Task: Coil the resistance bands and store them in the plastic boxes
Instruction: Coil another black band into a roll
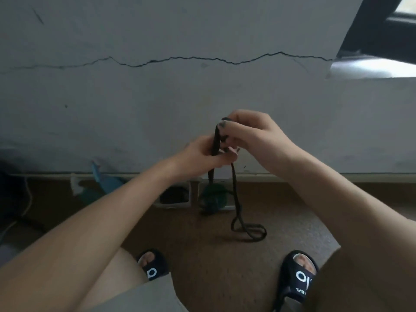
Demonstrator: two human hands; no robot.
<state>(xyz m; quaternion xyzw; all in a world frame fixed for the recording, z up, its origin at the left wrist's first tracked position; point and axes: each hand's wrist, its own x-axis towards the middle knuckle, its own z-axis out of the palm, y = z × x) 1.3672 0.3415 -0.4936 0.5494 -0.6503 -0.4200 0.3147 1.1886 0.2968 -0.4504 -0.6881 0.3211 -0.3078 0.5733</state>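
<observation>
Pinched between both of your hands, the black resistance band (pixel 236 199) was held up in front of the cracked grey wall (pixel 157 97), well above the floor. Your left hand (pixel 202 154) had its fingers curled round the band's upper part, forearm reaching in from the lower left. Your right hand (pixel 249 134) sat just above and to the right of it, thumb and fingertips nipping the top of the band, wrist bent down, forearm coming in from the lower right. The two hands were touching or nearly so, with the band's upper stretch running upright between them.

Below your left hand two strands dropped down. One fell toward the right-hand plastic box (pixel 225 207); the other ran lower and ended in a loose loop lying on the brown floor (pixel 202 255), out in front of your right sandal (pixel 299 273).

Two clear plastic boxes stood side by side at the foot of the wall. The left-hand plastic box (pixel 172 206) held something dark, the right one a dark green bundle (pixel 212 197); I couldn't tell more through the blur. Blue and clear packaging (pixel 99 181) lay along the wall's foot further left. Your left sandal (pixel 153 264) was planted near the bottom edge, with bare floor between your feet and the boxes.
</observation>
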